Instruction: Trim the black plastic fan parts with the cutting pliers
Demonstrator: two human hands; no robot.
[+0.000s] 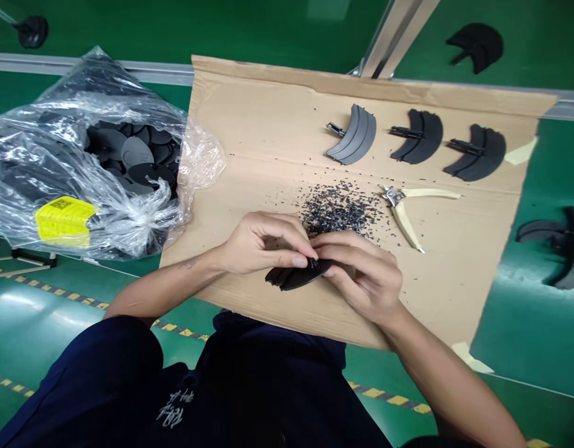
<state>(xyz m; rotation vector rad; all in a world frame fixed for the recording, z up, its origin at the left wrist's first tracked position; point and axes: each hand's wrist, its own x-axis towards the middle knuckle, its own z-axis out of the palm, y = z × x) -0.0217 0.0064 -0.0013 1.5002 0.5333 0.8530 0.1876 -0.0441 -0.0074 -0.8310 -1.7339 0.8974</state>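
Over the near edge of the cardboard sheet, I see both hands meeting on a black curved part. Its long axis runs roughly left to right, tilted slightly up toward the right. My left hand pinches its upper right end between thumb and fingers; my right hand closes its grip on that same end, so most of the part sticks out leftward below the left hand. Black shavings lie just beyond, cutters beside them, 3 similar parts farther back.
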